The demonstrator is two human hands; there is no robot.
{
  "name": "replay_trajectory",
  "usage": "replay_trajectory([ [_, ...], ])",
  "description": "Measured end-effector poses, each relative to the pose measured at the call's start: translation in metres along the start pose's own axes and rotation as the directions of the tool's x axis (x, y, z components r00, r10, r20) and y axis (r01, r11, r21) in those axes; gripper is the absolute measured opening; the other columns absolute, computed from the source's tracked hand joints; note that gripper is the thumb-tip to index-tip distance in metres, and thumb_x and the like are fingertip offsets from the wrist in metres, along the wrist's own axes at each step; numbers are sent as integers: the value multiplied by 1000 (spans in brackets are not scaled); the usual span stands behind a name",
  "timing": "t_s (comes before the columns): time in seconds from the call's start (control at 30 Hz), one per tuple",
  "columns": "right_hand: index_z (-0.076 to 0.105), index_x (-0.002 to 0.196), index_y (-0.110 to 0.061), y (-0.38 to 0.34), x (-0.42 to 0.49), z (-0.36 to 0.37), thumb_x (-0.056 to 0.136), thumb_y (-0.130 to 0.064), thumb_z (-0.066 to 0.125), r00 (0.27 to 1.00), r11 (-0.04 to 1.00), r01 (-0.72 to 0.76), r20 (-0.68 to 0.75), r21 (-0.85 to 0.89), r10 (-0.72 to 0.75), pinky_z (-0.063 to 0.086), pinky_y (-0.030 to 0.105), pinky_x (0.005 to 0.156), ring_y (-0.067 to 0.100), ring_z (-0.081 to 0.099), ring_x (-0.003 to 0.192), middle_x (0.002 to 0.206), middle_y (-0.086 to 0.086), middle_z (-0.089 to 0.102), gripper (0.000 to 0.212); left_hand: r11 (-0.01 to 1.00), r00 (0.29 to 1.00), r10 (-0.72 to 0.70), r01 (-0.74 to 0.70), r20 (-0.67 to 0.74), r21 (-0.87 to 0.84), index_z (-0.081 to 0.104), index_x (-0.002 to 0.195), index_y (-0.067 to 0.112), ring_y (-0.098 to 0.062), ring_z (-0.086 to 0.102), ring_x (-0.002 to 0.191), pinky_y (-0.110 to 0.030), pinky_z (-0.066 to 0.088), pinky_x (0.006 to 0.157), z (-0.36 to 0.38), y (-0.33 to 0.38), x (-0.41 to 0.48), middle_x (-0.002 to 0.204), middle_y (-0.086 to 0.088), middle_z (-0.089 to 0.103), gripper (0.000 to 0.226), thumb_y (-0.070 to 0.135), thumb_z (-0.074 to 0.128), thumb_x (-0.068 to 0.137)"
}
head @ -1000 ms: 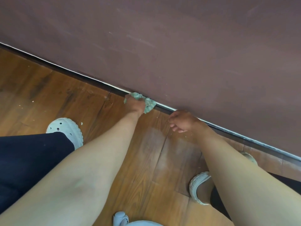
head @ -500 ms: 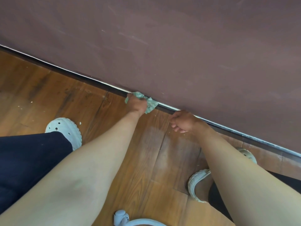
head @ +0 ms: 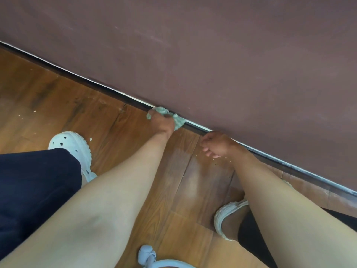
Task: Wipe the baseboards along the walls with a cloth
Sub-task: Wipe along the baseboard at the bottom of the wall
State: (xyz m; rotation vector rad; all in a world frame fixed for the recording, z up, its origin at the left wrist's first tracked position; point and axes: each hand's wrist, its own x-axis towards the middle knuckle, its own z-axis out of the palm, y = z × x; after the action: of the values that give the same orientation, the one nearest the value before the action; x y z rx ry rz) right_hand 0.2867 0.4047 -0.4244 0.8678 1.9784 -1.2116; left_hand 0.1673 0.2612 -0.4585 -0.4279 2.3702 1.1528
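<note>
Grips a pale green crumpled cloth (head: 178, 120) in the left hand (head: 161, 123), bunched and pressed onto the dark narrow baseboard (head: 96, 86) at the foot of the brown painted wall (head: 231, 55). Keeps the right hand (head: 218, 145) loosely curled and empty, just beside the baseboard further right; contact with the strip not determinable. Likely faults from here: skipping the pale top edge of the baseboard through pressure on the front face only; dragging loosened dust down onto the brown wood-plank floor (head: 58, 105), already dotted with pale crumbs near the white perforated clog (head: 71, 144); smearing rather than lifting dirt with a bunched, soiled cloth face; scuffing the wall paint by riding too high. Hidden or unclear: left fingertips, buried under the cloth and the back of the hand; baseboard section beneath the cloth; right foot, mostly covered by the forearm; pale blue rounded object (head: 146, 256), cut off at the bottom edge and not identifiable.
</note>
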Motion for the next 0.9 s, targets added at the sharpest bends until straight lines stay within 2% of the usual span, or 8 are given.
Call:
replay_trajectory([
  [0.13,63,102,-13,9,1,-4,96,-14,52,1000,1000,0,5,0,0,56,39,82,22,65,77,87,6,67,12,999,998,-35,33,57,37,20,153,7,-33,55,127,-35,41,106,12,9,-14,141,-16,53,65,14,53,98],
  [0.2,62,98,-14,11,1,-6,96,-14,52,1000,1000,5,7,-5,-5,56,38,81,22,64,77,86,6,66,11,993,998,-17,9,68,121,29,148,7,-32,55,113,-37,43,102,25,13,-29,133,-16,54,57,18,53,98],
  [0.27,63,99,-13,14,0,-8,96,-14,52,1000,1000,2,7,-6,-2,54,33,74,22,64,75,87,7,66,12,987,992,25,-44,124,154,35,138,9,-26,48,100,-24,47,91,39,13,-42,118,-13,51,42,16,50,100],
  [0.4,62,97,-14,21,-1,-13,97,-15,51,1000,1000,5,22,-21,-5,50,27,66,22,62,73,88,8,66,11,997,993,24,-32,116,69,38,129,13,-27,58,112,-25,41,91,42,8,-45,120,-12,57,35,12,54,98],
  [0.57,62,95,-14,29,-1,-19,97,-15,51,999,999,21,33,-42,-19,49,26,65,22,64,74,89,8,67,12,996,996,-86,85,-31,-37,14,158,9,-33,51,135,-29,37,109,22,6,-21,148,-17,50,66,19,49,102],
  [0.7,66,101,-5,35,-1,-19,95,-12,49,999,996,9,42,-89,-5,51,30,69,23,65,74,92,14,69,20,999,997,-26,24,66,21,35,140,11,-29,57,117,-23,41,89,35,6,-27,132,-12,56,45,18,54,100],
  [0.83,65,103,-8,31,-2,-13,97,-11,48,999,997,12,45,-72,-8,50,29,67,22,63,70,89,10,67,18,989,970,78,-104,230,101,36,142,13,-28,61,120,-33,47,104,66,-12,-41,131,-10,62,57,31,62,95],
  [0.9,65,109,-3,29,-4,-11,97,-10,48,998,996,33,50,-86,-29,49,30,67,24,63,72,91,12,67,21,994,972,86,-99,220,48,41,140,11,-27,62,118,-38,50,105,71,-18,-39,130,-11,63,53,26,62,94],
])
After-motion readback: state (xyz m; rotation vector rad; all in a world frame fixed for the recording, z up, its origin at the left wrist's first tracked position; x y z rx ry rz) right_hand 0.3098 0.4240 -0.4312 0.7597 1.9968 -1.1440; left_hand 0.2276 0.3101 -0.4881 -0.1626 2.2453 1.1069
